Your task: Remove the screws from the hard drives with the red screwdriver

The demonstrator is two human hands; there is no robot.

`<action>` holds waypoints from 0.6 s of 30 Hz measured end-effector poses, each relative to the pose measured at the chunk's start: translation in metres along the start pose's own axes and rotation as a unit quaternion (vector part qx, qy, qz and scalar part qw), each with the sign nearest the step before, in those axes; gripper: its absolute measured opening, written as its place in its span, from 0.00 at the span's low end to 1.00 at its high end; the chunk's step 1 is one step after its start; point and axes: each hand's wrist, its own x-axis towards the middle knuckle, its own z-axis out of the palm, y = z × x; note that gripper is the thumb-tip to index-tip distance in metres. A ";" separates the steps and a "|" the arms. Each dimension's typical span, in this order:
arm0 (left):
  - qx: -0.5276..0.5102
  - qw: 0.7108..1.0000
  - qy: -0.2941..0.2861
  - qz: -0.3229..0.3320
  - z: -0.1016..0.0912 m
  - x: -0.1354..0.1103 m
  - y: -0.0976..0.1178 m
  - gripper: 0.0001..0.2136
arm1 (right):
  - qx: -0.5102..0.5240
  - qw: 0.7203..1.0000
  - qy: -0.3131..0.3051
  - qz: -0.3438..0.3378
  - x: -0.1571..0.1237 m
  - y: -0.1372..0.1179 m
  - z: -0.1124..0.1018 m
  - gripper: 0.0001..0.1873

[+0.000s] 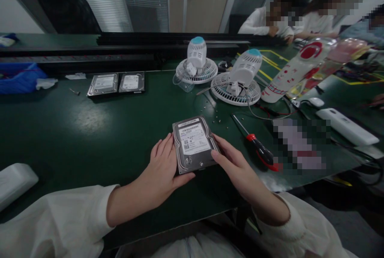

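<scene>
A silver hard drive (pixel 193 143) with a white label lies flat on the dark green table (pixel 90 130), close to the near edge. My left hand (pixel 162 170) cups its left side, fingers along the edge and thumb under the near corner. My right hand (pixel 237 166) grips the right side, thumb resting on the top near the label. Both hands hold the drive between them. Several tiny screws (pixel 217 121) lie scattered just beyond the drive.
A red-and-black screwdriver (pixel 255 144) lies right of the drive. Two small white fans (pixel 198 66) (pixel 240 82) lie face down further back. Two more hard drives (pixel 117 84) sit at the back left by a blue bin (pixel 18 78). Other people sit at the far right.
</scene>
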 end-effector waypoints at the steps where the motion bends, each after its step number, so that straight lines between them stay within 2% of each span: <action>1: -0.010 1.000 0.000 -0.007 -0.001 0.002 0.000 0.39 | 0.040 0.999 -0.005 0.025 0.002 -0.004 0.003 0.35; 3: -0.023 1.000 0.003 -0.020 -0.006 0.008 0.000 0.37 | 0.108 0.992 -0.016 0.069 0.009 -0.016 0.008 0.34; 5: -0.024 0.999 0.010 -0.030 -0.013 0.017 -0.004 0.35 | 0.158 0.982 -0.022 0.097 0.021 -0.029 0.011 0.28; 8: 0.008 0.998 0.052 -0.043 -0.030 0.033 -0.013 0.33 | 0.207 0.969 -0.032 0.127 0.045 -0.050 0.011 0.17; 11: 0.068 0.992 0.100 -0.046 -0.045 0.046 -0.024 0.34 | 0.228 0.962 -0.055 0.143 0.072 -0.065 0.013 0.12; 16: 0.139 0.976 0.143 -0.086 -0.051 0.055 -0.044 0.36 | 0.223 0.955 -0.090 0.172 0.129 -0.083 0.030 0.11; 18: 0.147 0.971 0.138 -0.127 -0.049 0.056 -0.052 0.39 | 0.217 0.954 -0.095 0.182 0.155 -0.088 0.041 0.18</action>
